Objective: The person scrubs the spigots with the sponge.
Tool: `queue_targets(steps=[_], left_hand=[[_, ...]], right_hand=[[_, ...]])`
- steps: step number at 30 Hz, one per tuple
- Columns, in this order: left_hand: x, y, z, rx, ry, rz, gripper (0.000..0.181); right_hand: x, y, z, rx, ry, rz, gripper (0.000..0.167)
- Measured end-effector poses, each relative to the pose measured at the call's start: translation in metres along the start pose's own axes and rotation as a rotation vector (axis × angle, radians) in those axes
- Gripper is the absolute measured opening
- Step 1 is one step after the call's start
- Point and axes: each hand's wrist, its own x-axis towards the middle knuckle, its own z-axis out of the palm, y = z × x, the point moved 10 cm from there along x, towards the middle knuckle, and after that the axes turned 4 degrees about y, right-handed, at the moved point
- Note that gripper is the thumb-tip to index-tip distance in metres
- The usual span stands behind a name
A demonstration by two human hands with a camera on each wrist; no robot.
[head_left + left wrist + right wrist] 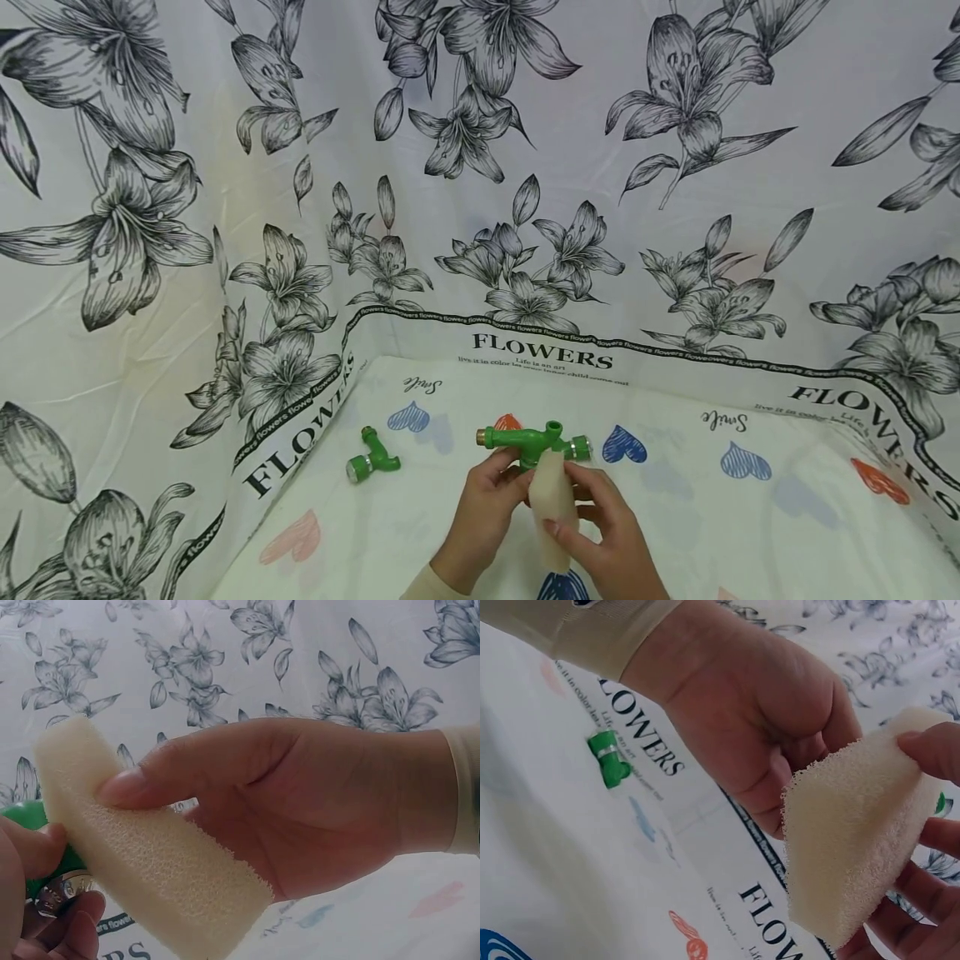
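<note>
the left hand (483, 510) grips a green tap (531, 439) above the cloth (390, 533); the right hand (611, 529) pinches a sponge (552, 504) close by it. sponge work on this tap looks under way, unfinished; i can't tell whether the small tap (378, 458), lying well apart, is done.

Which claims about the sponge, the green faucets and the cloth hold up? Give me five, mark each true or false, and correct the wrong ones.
1. The right grip holds a pale sponge. True.
2. The left grip holds nothing. False: it holds a green faucet.
3. A second faucet lies on the cloth, apart from both hands. True.
4. The held faucet's brass-coloured end points left in the head view. True.
5. Every heart printed on the cloth is blue. False: a red heart shows too.
</note>
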Motion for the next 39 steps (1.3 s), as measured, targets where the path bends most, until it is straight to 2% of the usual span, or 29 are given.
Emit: queue_targets(steps=[7,12,18,21,25,29,33,36,39], left_hand=[[-0.002,0.001,0.000,-0.013,0.000,0.022,0.041],[-0.003,0.002,0.006,-0.055,-0.051,0.038,0.039],[-0.004,0.000,0.011,0.000,-0.104,0.024,0.034],[-0.004,0.001,0.012,0.012,-0.107,0.031,0.034],[-0.004,0.004,0.011,0.051,-0.082,0.058,0.034],[-0.005,0.006,0.007,0.090,-0.035,0.079,0.036],[-0.004,0.007,0.003,0.099,-0.012,0.097,0.052],[-0.004,0.009,0.004,0.145,-0.049,0.137,0.064],[-0.004,0.013,0.009,0.204,-0.103,0.191,0.064]], right_hand=[[0.001,0.004,-0.002,-0.039,0.037,0.011,0.061],[0.007,0.017,-0.011,-0.075,0.072,0.057,0.059],[0.010,0.034,-0.019,-0.090,0.097,0.132,0.059],[0.010,0.039,-0.018,-0.069,0.091,0.173,0.060],[0.009,0.041,-0.015,-0.060,0.076,0.188,0.061],[0.005,0.036,-0.013,-0.075,0.068,0.161,0.059],[0.002,0.021,-0.010,-0.097,0.051,0.073,0.059],[0.000,0.008,-0.008,-0.120,0.039,-0.005,0.060],[-0.001,0.002,-0.009,-0.134,0.038,-0.040,0.060]])
